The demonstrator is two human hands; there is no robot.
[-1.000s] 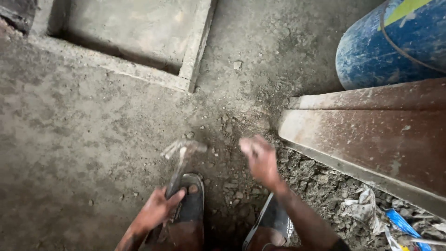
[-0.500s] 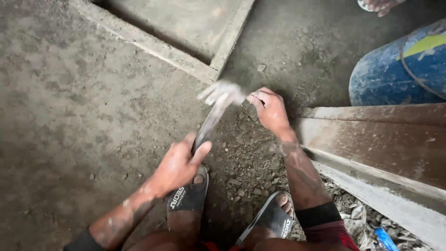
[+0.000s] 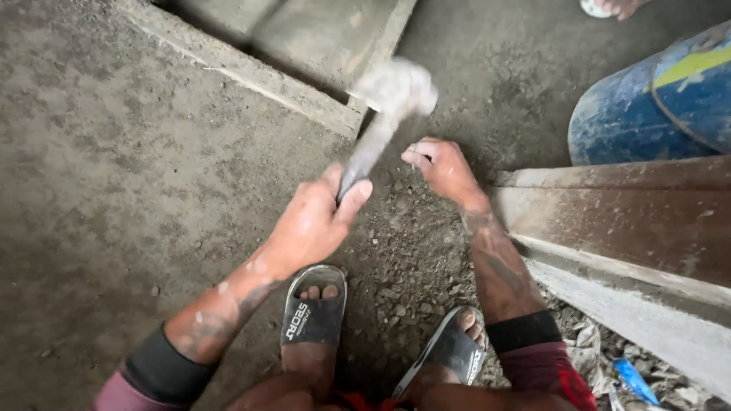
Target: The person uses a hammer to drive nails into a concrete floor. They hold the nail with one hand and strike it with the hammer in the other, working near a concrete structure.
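Between my feet and concrete ledge (image 3: 251,72): left hand (image 3: 308,228) wrapped tight round hammer (image 3: 377,125) handle, head raised, blurred. Right hand (image 3: 442,169) loosely curled near floor below hammer head (whether it pinches anything, cannot tell). Best, I judge: keep fingers clear of strike line, short controlled blow. Count: one hammer, two sandals, one blue drum (image 3: 655,99), one rusty metal beam (image 3: 624,221).
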